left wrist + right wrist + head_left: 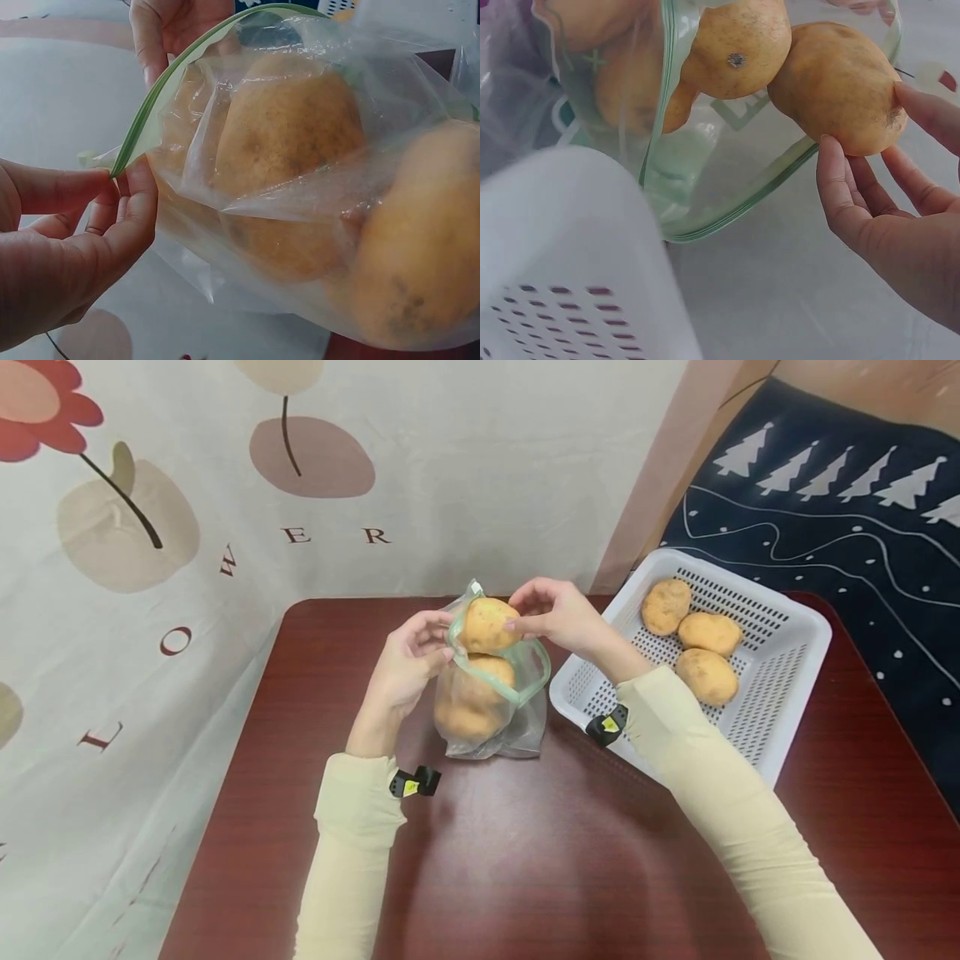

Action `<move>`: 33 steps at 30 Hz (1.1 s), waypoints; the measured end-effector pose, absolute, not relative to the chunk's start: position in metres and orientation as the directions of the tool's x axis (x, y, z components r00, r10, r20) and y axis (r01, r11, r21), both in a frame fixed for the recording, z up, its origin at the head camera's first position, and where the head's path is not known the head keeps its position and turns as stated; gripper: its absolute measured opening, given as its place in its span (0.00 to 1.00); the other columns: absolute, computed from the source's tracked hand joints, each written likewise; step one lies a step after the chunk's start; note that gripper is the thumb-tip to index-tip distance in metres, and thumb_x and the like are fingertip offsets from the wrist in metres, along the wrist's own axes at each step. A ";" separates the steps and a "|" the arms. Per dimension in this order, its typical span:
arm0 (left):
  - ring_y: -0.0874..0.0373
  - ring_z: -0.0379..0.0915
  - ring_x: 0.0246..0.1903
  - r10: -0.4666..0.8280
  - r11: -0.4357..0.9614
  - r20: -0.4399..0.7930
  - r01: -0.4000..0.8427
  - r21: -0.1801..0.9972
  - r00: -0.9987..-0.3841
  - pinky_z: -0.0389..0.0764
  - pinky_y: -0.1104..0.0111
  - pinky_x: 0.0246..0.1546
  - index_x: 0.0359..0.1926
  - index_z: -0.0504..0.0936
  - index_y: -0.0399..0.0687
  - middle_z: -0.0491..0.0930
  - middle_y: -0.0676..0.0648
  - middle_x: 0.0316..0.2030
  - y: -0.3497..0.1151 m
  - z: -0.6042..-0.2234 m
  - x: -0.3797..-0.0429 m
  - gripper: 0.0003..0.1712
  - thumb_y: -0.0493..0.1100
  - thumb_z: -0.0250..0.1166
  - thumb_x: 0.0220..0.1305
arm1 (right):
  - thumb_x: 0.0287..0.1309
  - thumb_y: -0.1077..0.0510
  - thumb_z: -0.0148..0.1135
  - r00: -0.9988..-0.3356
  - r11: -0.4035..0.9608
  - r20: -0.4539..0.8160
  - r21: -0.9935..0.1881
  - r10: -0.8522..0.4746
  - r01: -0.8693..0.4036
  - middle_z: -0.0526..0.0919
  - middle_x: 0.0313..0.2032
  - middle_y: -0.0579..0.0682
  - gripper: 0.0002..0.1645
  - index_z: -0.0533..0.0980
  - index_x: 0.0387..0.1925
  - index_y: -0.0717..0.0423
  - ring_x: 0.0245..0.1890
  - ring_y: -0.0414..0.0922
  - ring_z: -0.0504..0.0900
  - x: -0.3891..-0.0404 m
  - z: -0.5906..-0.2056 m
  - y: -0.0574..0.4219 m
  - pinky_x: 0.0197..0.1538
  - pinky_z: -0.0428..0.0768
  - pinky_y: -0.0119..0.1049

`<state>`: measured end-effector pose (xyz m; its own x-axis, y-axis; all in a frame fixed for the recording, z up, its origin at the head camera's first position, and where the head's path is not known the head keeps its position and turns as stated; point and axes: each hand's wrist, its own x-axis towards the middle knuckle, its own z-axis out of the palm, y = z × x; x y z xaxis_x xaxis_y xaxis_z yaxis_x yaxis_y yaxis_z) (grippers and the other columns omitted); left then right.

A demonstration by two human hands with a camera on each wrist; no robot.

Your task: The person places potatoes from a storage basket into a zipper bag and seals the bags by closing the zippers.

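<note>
A clear zip bag [531, 727] with a green-edged mouth stands on the table, several potatoes [468, 714] inside it. My left hand [405, 664] pinches the green rim at the bag's left side, thumb against fingertips, as the left wrist view shows closely. At the mouth, my right hand [558, 617] holds another potato [840, 86] by its end between thumb and fingers. That potato is partly within the opening and meets a potato inside the bag in the right wrist view.
To the right, a white perforated basket [806, 627] holds three potatoes [707, 677]; its near left corner lies under my right forearm. The dark red table [300, 710] ends at a printed cloth [480, 485] behind. A navy cloth with trees [825, 527] hangs at the right.
</note>
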<state>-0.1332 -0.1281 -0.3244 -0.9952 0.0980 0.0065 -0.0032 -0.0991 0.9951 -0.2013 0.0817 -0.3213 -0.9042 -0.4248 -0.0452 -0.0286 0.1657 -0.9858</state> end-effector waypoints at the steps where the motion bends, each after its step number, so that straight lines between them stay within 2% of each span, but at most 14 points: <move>1: 0.59 0.74 0.28 0.097 -0.094 -0.003 -0.012 0.995 -0.995 0.76 0.74 0.29 0.50 0.68 0.28 0.72 0.46 0.31 -0.129 -0.327 -0.133 0.22 0.16 0.48 0.52 | 0.46 0.69 0.65 -0.904 0.175 -0.054 -0.984 -0.425 -0.024 0.77 0.33 0.55 0.16 0.73 0.39 0.67 0.29 0.42 0.78 -0.201 -0.324 0.080 0.37 0.82 0.42; 9: 0.60 0.74 0.28 0.075 -0.075 -0.092 -0.098 0.992 -0.993 0.75 0.75 0.28 0.51 0.68 0.31 0.71 0.47 0.32 -0.138 -0.338 -0.131 0.23 0.18 0.50 0.54 | 0.48 0.66 0.66 -0.896 0.240 -0.085 -0.971 -0.436 -0.024 0.76 0.35 0.55 0.18 0.71 0.41 0.67 0.31 0.42 0.77 -0.200 -0.337 0.070 0.37 0.82 0.37; 16: 0.60 0.74 0.32 0.039 0.007 -0.164 -0.164 0.986 -0.986 0.78 0.71 0.32 0.54 0.68 0.36 0.71 0.47 0.34 -0.145 -0.336 -0.127 0.21 0.23 0.52 0.58 | 0.50 0.66 0.64 -0.894 0.217 -0.076 -0.976 -0.441 -0.025 0.76 0.36 0.56 0.18 0.71 0.42 0.68 0.33 0.43 0.77 -0.197 -0.342 0.061 0.42 0.81 0.48; 22: 0.60 0.71 0.30 -0.014 0.171 -0.124 -0.125 0.977 -0.992 0.80 0.67 0.31 0.52 0.71 0.36 0.72 0.44 0.33 -0.145 -0.329 -0.124 0.16 0.30 0.55 0.62 | 0.51 0.65 0.64 -0.894 0.216 -0.065 -0.976 -0.444 -0.036 0.76 0.36 0.56 0.17 0.71 0.42 0.68 0.33 0.43 0.77 -0.196 -0.342 0.055 0.40 0.81 0.44; 27: 0.58 0.73 0.28 -0.072 0.298 -0.085 -0.103 0.949 -0.994 0.83 0.63 0.31 0.48 0.74 0.36 0.74 0.42 0.32 -0.144 -0.324 -0.122 0.14 0.29 0.55 0.60 | 0.52 0.64 0.63 -0.890 0.230 -0.069 -0.972 -0.450 -0.041 0.76 0.38 0.56 0.17 0.71 0.43 0.68 0.33 0.44 0.78 -0.195 -0.342 0.049 0.37 0.82 0.39; 33: 0.56 0.75 0.29 -0.114 0.351 -0.098 -0.132 0.927 -0.989 0.83 0.64 0.31 0.46 0.74 0.36 0.75 0.40 0.32 -0.146 -0.321 -0.121 0.14 0.28 0.55 0.57 | 0.52 0.65 0.62 -0.890 0.230 -0.055 -0.972 -0.453 -0.057 0.77 0.38 0.56 0.17 0.72 0.44 0.67 0.34 0.44 0.78 -0.194 -0.343 0.044 0.35 0.82 0.37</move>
<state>-0.1206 -0.1462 -0.3208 -0.9887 -0.1142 -0.0976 -0.1320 0.3508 0.9271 -0.1940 0.0437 -0.3426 -0.8896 -0.4535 -0.0549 -0.0571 0.2297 -0.9716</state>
